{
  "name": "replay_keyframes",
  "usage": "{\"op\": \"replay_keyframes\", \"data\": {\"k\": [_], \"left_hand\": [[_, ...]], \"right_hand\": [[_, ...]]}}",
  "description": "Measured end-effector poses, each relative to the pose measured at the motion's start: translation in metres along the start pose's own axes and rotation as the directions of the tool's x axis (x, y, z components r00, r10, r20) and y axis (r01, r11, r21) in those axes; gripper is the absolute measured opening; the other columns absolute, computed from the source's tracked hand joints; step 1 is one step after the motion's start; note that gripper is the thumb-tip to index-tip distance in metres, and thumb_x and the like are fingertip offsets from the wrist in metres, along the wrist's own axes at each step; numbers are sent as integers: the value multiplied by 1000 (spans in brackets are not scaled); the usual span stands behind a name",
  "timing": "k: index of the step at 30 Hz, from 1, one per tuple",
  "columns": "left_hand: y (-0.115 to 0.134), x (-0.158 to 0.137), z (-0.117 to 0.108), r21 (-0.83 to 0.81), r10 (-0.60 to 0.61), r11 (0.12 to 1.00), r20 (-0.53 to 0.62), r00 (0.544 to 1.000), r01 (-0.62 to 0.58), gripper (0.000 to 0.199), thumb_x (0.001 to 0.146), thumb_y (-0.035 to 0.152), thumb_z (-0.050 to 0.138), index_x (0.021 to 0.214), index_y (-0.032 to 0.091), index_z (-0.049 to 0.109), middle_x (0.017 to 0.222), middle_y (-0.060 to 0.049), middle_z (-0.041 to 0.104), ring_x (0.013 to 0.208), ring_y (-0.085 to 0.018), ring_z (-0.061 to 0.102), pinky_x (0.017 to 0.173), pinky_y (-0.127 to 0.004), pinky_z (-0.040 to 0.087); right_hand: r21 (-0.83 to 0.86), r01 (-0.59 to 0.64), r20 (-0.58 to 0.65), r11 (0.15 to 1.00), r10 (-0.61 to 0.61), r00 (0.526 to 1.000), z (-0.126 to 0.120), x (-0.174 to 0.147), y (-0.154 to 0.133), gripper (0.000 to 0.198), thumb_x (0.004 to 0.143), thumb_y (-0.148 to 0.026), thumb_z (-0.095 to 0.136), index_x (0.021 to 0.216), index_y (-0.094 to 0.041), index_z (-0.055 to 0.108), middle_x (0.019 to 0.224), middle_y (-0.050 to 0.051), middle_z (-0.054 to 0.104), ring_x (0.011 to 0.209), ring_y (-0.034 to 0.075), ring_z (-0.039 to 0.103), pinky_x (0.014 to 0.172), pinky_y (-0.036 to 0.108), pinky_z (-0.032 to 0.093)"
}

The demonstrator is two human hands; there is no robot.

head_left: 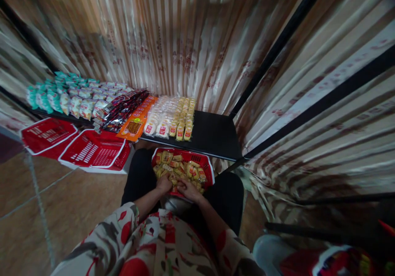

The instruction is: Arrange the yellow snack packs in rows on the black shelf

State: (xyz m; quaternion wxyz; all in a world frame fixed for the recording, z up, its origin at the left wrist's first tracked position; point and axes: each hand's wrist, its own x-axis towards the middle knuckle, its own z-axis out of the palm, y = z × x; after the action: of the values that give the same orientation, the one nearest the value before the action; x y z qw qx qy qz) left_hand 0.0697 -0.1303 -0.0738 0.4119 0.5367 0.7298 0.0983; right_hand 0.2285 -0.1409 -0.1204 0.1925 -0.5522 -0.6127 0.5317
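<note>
You sat w/ a red basket (206,162) of yellow snack packets (180,167) on your lap, kept close so both hands could work in it. Your left hand (164,184) was at the basket's near-left edge, fingers curled down into the packets, prob. gripping some, though exactly what I couldn't tell. Your right hand (189,190) lay on the basket's near rim, fingers bent over packets there; grip unclear too. Just beyond the basket ran a black shelf (216,134) w/ packets set in neat rows, sorted by kind: yellow ones (184,119) nearest, then white (159,119), orange (137,121), dark (123,109) and teal (46,94) further left. 2 more red baskets (92,152) lay on the floor left of yours, under the shelf.
</note>
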Motion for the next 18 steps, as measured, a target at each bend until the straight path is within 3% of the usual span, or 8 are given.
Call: {"op": "replay_keyframes", "data": {"k": [4,12,18], "left_hand": [[3,10,9,-6,13,1000,24,1000,-12,40,70,7,53,109,15,61,106,-9,66,102,-19,60,86,-25,44],[12,15,17,-31,65,997,25,998,-65,34,79,8,43,104,15,65,106,-7,67,98,-15,60,87,-23,44],[23,16,5,8,110,994,-111,988,-110,47,71,4,47,115,16,60,118,-9,56,112,-18,50,101,-27,35]], "right_hand": [[80,-35,-33,996,37,999,4,9,7,44,73,-27,58,117,-21,55,67,-3,55,58,10,52,56,21,40],[-36,-180,-238,983,167,957,-5,14,-6,23,68,-23,58,91,-21,60,54,-7,47,49,10,44,47,21,29],[297,-163,-301,941,254,919,-33,8,-22,17,64,-31,56,76,-20,59,62,-3,58,58,13,53,55,24,39]]}}
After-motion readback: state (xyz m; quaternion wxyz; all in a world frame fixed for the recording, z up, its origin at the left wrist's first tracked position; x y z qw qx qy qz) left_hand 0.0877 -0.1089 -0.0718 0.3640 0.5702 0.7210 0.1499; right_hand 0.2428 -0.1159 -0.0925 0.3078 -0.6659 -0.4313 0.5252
